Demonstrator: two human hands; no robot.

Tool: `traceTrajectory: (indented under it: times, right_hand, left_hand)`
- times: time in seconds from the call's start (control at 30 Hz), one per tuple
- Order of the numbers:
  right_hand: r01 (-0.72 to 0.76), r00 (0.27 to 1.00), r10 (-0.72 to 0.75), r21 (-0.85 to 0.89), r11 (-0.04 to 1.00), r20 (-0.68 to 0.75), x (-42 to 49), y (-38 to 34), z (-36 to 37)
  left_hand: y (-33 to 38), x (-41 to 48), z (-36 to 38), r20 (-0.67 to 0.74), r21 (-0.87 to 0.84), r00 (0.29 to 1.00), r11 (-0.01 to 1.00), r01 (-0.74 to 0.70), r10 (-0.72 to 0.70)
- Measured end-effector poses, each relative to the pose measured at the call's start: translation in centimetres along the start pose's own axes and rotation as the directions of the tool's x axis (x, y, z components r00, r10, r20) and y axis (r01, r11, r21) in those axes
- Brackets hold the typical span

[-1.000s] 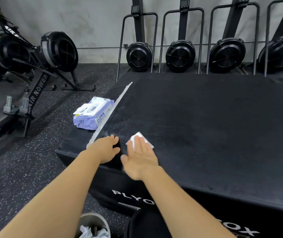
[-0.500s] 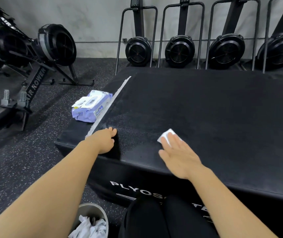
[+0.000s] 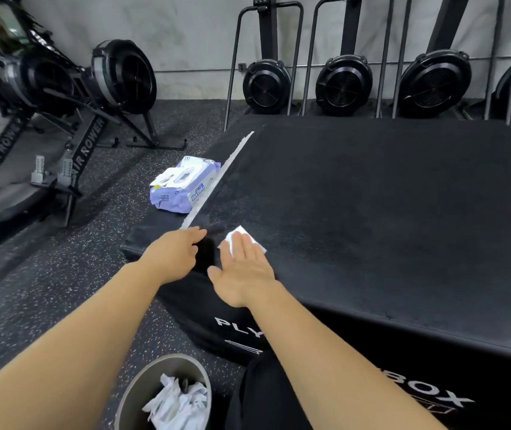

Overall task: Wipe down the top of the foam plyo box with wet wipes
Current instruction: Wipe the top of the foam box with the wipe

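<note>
A flat right hand (image 3: 242,274) presses a white wipe (image 3: 235,242) onto the near left corner of the black foam box (image 3: 372,228) to scrub it, while the left hand (image 3: 173,256), fingers seemingly relaxed, braces on the box edge just beside

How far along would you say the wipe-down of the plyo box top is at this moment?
Probably early. Done: crumpled wipes in the bin suggest some wiping done. In hand: the right hand presses a wet wipe flat on the plyo box top near its front left corner; the left hand rests beside it. Left: the broad far and right area, which shows no clear wetness.
</note>
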State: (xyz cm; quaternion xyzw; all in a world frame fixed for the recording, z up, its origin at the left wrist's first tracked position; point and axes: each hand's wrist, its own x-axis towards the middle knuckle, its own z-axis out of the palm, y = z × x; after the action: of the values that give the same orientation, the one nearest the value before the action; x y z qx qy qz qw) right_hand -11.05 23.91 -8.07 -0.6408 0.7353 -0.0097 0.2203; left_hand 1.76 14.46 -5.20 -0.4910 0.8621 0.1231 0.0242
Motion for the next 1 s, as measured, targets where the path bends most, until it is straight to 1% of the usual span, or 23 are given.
traceTrajectory:
  times: [0.07, 0.13, 0.27, 0.37, 0.5, 0.6, 0.67, 0.77, 0.87, 0.93, 1.0]
  right_hand:
    - [0.039, 0.999, -0.039, 0.001, 0.999, -0.001, 0.4, -0.5, 0.0]
    - [0.075, 0.997, -0.074, 0.019, 0.997, -0.033, -0.1, 0.2, -0.3]
    - [0.102, 0.985, -0.094, 0.049, 0.994, -0.147, -3.5, 4.0, -0.9]
    - [0.055, 0.97, -0.028, 0.106, 0.993, -0.24, -7.2, 8.1, -1.1]
    - [-0.048, 0.968, 0.08, 0.137, 0.989, -0.238, -9.9, 11.0, -1.2]
    - [-0.113, 0.963, 0.14, 0.126, 0.986, -0.228, -9.2, 10.1, -0.7]
    - [-0.126, 0.962, 0.149, 0.112, 0.986, -0.23, -8.2, 8.4, -0.2]
    - [-0.049, 0.974, 0.058, 0.048, 0.998, -0.221, -6.3, 4.3, 0.9]
    - [0.014, 0.993, -0.016, -0.012, 1.0, -0.119, -4.3, 0.4, 1.7]
    - [0.039, 0.997, -0.042, -0.053, 0.998, -0.068, -3.6, -0.6, 1.8]
    - [0.077, 0.994, -0.082, -0.077, 0.994, -0.074, -3.7, -0.3, 1.7]
  left_hand:
    - [-0.4, -0.8, -0.2, 0.012, 0.006, 1.0, 1.0, 0.022, -0.022]
    - [-0.3, -1.2, 0.1, 0.043, 0.004, 0.999, 1.0, 0.018, -0.018]
    - [0.4, -1.1, 1.2, 0.091, 0.04, 0.996, 0.999, 0.003, -0.007]
    - [0.5, -1.0, 1.2, 0.078, 0.041, 0.997, 0.999, 0.009, -0.013]
    - [0.8, -1.3, 1.1, 0.086, 0.089, 0.996, 0.996, 0.003, -0.011]
    - [0.8, -1.3, 1.5, 0.09, 0.11, 0.996, 0.994, 0.003, -0.013]
    - [0.6, -1.2, 1.7, 0.095, 0.105, 0.995, 0.994, 0.004, -0.014]
    - [0.6, -1.1, 1.7, 0.108, 0.116, 0.994, 0.993, 0.01, -0.023]
    - [1.0, -1.1, 1.6, 0.112, 0.147, 0.993, 0.989, 0.023, -0.04]
    - [1.2, -1.1, 1.5, 0.119, 0.172, 0.992, 0.985, 0.026, -0.047]
    - [1.2, -1.1, 1.3, 0.115, 0.174, 0.992, 0.984, 0.032, -0.052]
